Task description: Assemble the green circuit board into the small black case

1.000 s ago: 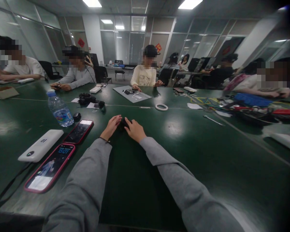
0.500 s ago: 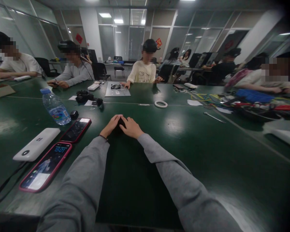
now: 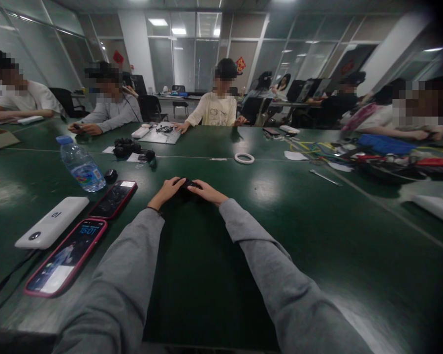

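Evidently, the left hand (image 3: 167,191) and right hand (image 3: 209,191) share a small, matte black object (image 3: 186,183), its shape partly hidden by fingers. Each grip pinches one end, thumbs against it; whether it touches the glossy dark-green surface (image 3: 197,275), I cannot tell. Around that object as clock centre, a clear plastic bottle with a blue cap (image 3: 84,169) leans at nine o'clock, a glass-fronted phone in a rounded pink case (image 3: 67,259) lies toward eight, and a flat white ring (image 3: 244,162) at two.
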Motion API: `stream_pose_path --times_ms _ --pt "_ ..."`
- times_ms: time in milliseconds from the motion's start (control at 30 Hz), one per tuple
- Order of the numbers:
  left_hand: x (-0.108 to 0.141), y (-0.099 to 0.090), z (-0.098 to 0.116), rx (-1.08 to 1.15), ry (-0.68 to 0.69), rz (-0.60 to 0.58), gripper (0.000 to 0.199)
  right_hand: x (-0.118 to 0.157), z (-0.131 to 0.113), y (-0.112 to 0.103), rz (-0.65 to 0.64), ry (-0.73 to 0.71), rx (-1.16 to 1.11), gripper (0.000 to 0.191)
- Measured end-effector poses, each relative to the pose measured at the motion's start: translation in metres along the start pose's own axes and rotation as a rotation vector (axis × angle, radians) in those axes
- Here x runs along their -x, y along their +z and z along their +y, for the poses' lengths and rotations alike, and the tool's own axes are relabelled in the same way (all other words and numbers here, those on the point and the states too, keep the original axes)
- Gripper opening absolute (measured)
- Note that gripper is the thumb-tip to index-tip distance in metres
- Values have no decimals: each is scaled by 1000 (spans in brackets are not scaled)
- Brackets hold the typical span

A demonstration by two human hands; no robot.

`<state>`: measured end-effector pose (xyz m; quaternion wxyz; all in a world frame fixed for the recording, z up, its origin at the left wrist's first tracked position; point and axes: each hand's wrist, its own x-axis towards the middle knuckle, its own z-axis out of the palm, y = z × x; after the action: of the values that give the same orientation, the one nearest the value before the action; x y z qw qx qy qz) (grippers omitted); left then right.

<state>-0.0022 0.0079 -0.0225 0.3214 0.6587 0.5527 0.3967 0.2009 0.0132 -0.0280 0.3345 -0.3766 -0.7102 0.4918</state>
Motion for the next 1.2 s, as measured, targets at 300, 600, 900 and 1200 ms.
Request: stream_pose_path --times_ms 300,600,900,1200 --pt "-7 -8 6 -60 -20 -65 38 1 2 -2 -25 -26 -12 37" --pt "1 -9 23 392 -36 -32 63 6 -4 -3 -37 87 -338 64" --pt "3 16 18 673 -129 12 74 10 -10 1 192 44 -635 57" --pt "4 20 9 709 -74 -11 76 9 -9 10 243 8 -531 66"
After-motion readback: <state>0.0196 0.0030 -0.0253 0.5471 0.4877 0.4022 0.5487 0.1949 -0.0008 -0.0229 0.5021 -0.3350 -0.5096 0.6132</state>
